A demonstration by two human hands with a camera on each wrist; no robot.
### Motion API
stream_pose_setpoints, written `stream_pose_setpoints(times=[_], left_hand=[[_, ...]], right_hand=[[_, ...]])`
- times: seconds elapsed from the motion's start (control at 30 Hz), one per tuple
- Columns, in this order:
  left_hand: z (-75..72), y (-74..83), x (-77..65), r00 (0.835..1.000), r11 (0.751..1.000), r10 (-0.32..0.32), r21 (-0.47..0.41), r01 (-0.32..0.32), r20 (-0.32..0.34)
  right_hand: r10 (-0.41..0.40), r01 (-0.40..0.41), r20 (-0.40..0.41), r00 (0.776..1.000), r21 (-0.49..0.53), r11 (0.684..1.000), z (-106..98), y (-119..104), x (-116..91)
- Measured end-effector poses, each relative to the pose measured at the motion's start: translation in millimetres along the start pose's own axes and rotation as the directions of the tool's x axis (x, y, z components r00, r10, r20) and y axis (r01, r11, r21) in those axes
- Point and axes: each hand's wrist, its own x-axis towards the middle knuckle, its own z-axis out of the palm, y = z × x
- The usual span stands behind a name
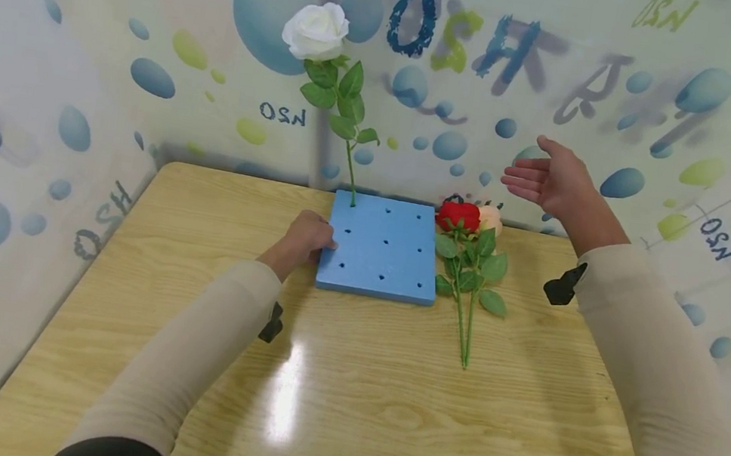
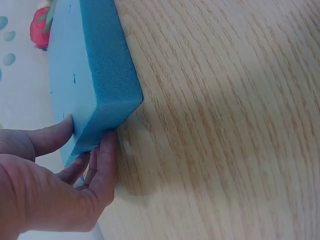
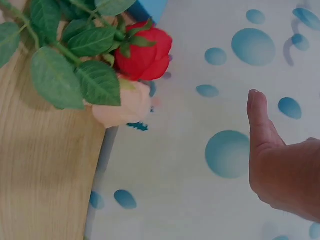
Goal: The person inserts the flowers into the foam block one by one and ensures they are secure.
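The blue foam board (image 1: 365, 255) lies flat at the far part of the wood-grain table (image 1: 386, 398), near its far edge. The board carries nine small holes (image 1: 386, 242) in a three-by-three grid. The far-left hole receives the green stem (image 1: 350, 173) of the white rose (image 1: 347, 108); this rose stands nearly upright, with its bloom high above the board. The other eight holes hold no stem.

The left hand (image 1: 308, 238) grips the board at its left edge. The left wrist view shows the thumb (image 2: 52, 137) on the upper face and the fingers (image 2: 102, 170) curled against the side and lower edge.

The right hand (image 1: 552, 181) is raised at the far right, clear of the board and flowers. Its fingers are straight and extended, its thumb points up, and it holds nothing.

The red rose (image 1: 459, 215) and the pale peach rose (image 1: 491, 218) lie just right of the board. Their blooms sit at the far table edge; their stems point toward the near side.

A black device (image 1: 271, 323) is fitted at the left wrist, over a beige sleeve (image 1: 185, 358). A wall covering (image 1: 201, 116) with blue and yellow-green spots stands behind the table.
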Motion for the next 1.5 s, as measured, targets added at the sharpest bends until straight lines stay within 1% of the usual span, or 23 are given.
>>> stream_pose_setpoints(times=[0.27, 0.47, 0.8, 1.27, 1.5], left_hand=[[-0.3, -0.6, 0.7, 1.0, 1.0, -0.006, 0.001, 0.006, -0.006], [0.5, 0.4, 1.0, 1.0, 1.0, -0.014, -0.006, 0.014, -0.009], [-0.2, 2.4, -0.9, 1.0, 1.0, -0.009, -0.02, 0.009, -0.01], [-0.4, 0.5, 2.4, 1.0, 1.0, -0.003, -0.027, 0.003, 0.0], [0.2, -1.3, 4.3, 1.0, 1.0, 0.002, -0.031, -0.002, 0.001]], right_hand=[[0.051, -0.058, -0.068, 0.996, -0.103, 0.993, -22, 14, 9], [0.087, -0.098, -0.079, 0.993, -0.158, 0.983, -35, 24, 13], [0.101, -0.112, -0.058, 0.993, -0.232, 0.966, -40, 41, 17], [0.126, -0.139, -0.06, 0.99, -0.319, 0.937, -50, 67, 24], [0.152, -0.161, -0.054, 0.987, -0.375, 0.913, -52, 80, 29]])
